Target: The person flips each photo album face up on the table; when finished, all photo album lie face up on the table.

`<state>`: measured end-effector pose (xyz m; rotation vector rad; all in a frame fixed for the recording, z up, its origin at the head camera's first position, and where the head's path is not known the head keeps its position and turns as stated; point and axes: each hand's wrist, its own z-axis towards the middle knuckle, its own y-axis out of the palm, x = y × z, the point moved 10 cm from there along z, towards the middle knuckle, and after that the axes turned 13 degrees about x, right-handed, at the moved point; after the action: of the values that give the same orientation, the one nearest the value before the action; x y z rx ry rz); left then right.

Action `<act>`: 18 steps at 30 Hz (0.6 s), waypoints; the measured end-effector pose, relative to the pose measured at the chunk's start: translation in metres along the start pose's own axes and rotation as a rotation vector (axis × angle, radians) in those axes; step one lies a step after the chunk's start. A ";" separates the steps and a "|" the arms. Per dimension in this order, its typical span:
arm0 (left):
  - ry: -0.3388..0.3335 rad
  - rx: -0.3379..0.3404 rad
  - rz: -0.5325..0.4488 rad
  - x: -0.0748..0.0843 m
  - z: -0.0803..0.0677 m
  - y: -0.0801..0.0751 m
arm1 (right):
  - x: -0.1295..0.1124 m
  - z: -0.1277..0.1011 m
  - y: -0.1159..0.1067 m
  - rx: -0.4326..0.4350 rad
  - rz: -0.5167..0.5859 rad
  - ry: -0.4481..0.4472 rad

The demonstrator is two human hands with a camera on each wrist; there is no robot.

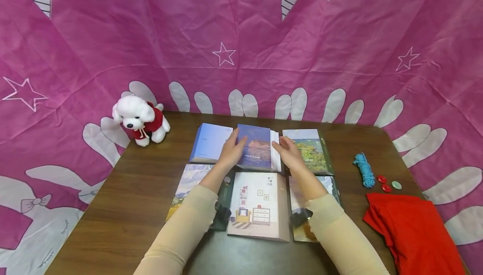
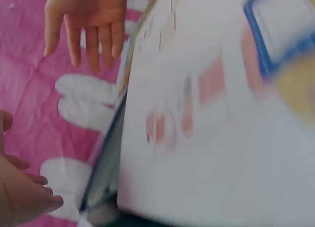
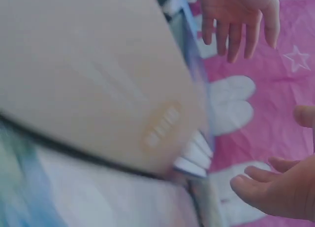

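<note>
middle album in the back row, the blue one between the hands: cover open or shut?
Shut. The blue album lies flat, cover art up, page edges showing at its right side; left hand and right hand flank it.

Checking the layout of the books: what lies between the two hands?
In the head view, a dark blue photo album lies between the left hand and right hand, flanking its side edges.

A magenta backdrop cloth (image 1: pixel 241 36) bears white stars and petals, beside a white plush dog (image 1: pixel 140 120) in red and a blue-covered photo album (image 1: pixel 255 147).
</note>
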<state>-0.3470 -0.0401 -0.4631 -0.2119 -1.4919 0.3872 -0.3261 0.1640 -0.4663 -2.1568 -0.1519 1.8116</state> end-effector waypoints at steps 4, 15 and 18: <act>0.084 -0.023 -0.039 0.025 -0.006 0.015 | -0.012 -0.002 -0.032 0.040 0.042 -0.075; 0.162 -0.140 -0.021 0.062 -0.033 0.093 | 0.012 0.007 -0.130 0.215 0.017 -0.039; 0.154 -0.184 0.005 0.064 -0.040 0.113 | 0.025 0.012 -0.146 0.191 -0.010 -0.023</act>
<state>-0.3186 0.0919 -0.4488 -0.3829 -1.3748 0.2316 -0.3149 0.3111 -0.4466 -2.0008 0.0051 1.7684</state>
